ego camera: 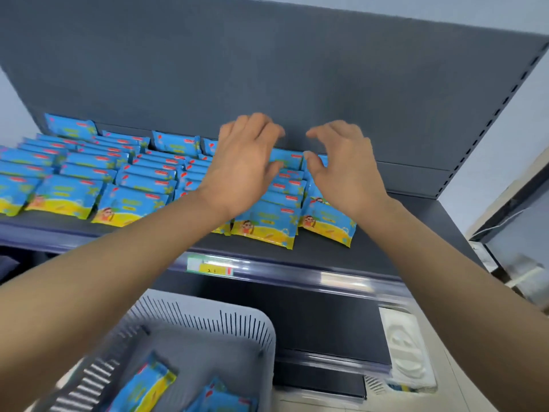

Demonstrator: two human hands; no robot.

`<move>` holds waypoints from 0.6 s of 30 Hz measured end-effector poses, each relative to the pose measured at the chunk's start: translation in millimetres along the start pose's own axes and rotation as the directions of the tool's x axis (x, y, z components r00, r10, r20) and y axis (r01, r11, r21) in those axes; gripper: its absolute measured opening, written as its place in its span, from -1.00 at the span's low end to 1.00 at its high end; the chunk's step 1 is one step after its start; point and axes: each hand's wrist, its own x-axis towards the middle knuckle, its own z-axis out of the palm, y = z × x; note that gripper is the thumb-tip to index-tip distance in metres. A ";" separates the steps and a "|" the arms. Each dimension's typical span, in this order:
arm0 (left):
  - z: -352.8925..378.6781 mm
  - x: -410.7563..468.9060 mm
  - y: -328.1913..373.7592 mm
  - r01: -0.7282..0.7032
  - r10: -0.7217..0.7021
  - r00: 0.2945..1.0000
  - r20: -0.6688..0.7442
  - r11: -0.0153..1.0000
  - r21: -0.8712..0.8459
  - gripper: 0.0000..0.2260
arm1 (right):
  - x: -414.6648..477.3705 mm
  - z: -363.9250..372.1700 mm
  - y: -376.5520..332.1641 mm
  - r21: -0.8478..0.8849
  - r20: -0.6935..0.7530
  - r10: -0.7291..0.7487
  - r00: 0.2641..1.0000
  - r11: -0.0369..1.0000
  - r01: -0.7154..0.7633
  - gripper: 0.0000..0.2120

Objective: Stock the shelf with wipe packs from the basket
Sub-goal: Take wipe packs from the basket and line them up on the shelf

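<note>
Blue and yellow wipe packs (264,226) stand in several rows on the dark shelf (401,233), leaning back. My left hand (243,165) hovers over the rear packs of the second row from the right, fingers loosely spread and holding nothing. My right hand (341,165) is beside it over the rightmost row (326,226), fingers bent and relaxed, thumb near a rear pack. The grey slotted basket (237,325) sits below the shelf with two wipe packs (145,388) visible in it.
The shelf's back panel (267,69) rises just behind my hands. Bare shelf lies to the right of the last row. A price tag (209,267) is on the shelf's front rail. A white pack (407,352) lies on the lower shelf at the right.
</note>
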 end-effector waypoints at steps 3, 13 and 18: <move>-44.4 -17.4 -7.1 -0.004 0.003 0.997 -0.071 1.000 -0.004 -0.66 | -5.8 -11.1 -35.8 -0.003 -0.068 -0.057 0.996 0.998 0.057 -0.70; -105.8 -115.4 -26.7 -0.075 0.075 0.997 -0.005 0.997 -0.016 -0.68 | -57.5 12.0 -123.3 -0.007 -0.040 -0.172 0.984 0.985 0.172 -0.70; -87.0 -189.3 -48.4 -0.012 0.021 0.986 0.165 0.999 -0.052 -0.67 | -110.4 69.4 -138.6 -0.044 0.227 -0.165 0.960 0.983 0.179 -0.68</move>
